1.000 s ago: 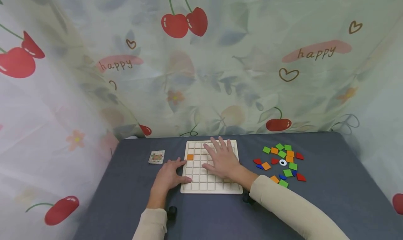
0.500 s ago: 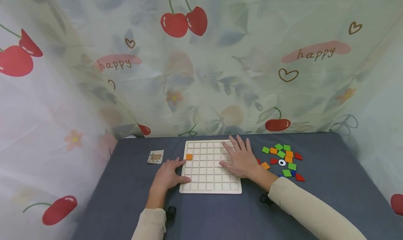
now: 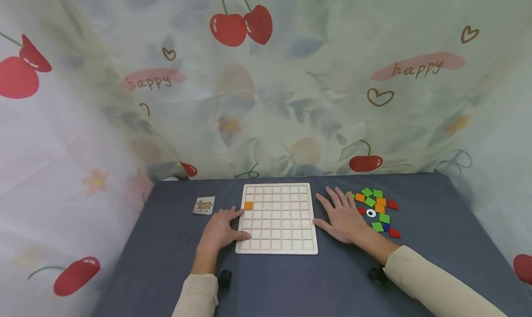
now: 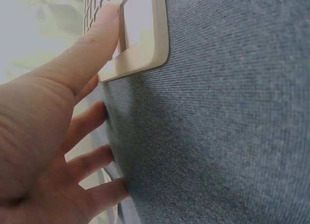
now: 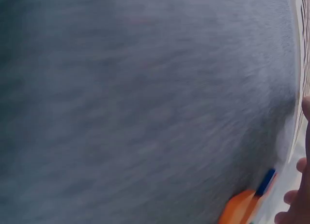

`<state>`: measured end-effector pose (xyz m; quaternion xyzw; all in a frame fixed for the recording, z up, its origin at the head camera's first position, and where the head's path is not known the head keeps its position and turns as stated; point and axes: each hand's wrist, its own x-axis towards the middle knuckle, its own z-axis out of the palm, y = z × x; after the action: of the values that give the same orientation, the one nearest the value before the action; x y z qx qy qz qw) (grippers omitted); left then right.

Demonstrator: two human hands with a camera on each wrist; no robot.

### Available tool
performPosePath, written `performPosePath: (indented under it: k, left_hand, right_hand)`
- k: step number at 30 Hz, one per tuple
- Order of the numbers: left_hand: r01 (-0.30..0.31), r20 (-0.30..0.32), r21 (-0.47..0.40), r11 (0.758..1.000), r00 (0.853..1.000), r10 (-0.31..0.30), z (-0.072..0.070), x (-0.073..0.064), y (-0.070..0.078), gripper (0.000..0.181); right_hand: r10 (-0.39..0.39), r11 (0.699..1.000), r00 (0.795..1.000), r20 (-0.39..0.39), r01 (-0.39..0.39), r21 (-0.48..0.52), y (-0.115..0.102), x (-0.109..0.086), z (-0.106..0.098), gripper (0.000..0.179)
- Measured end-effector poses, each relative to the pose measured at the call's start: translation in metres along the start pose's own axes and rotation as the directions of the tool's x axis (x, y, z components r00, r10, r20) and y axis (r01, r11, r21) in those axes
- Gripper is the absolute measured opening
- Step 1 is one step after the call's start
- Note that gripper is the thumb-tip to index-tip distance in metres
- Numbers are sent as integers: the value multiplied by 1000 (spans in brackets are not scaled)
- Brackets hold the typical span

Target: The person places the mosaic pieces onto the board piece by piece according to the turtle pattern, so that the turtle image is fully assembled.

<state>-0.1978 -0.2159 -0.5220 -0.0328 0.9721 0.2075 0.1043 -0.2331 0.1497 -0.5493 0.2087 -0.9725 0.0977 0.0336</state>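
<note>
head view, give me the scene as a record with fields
board: pale grid, one orange square near its left edge
left hand: thumb on the board's left side
right hand: fingers spread, beside the board's right edge, contact unclear
card: small, printed, left of the board
loose pieces: green, orange, red, blue, right of the board

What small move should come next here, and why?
Probably the right hand should reach further right and pinch one of the loose coloured pieces: it is spread, gripping no visible piece, the pieces lie close beside it, and the grid board bears just one orange square.
</note>
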Motion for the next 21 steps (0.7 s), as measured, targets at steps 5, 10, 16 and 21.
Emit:
performPosePath:
  k: [5,10,16,21]
  left_hand:
    - [-5,2,-14,1000,1000,5,-1,0,-1,86]
    - [1,8,-17,1000,1000,-1,0,0,-1,86]
    - [-2,10,-6,1000,1000,2,2,1,-2,87]
    - [0,10,-9,1000,1000,0,1,1,-2,87]
  right_hand:
    - [23,1000,1000,-18,-22,11,12,-13,-1,76]
    - [43,999,997,-65,-41,30,18,-19,-4,69]
    - [71,997,987,-142,-64,53,22,-21,-8,52]
    - [93,994,984,-155,-83,68,26,-23,-9,35]
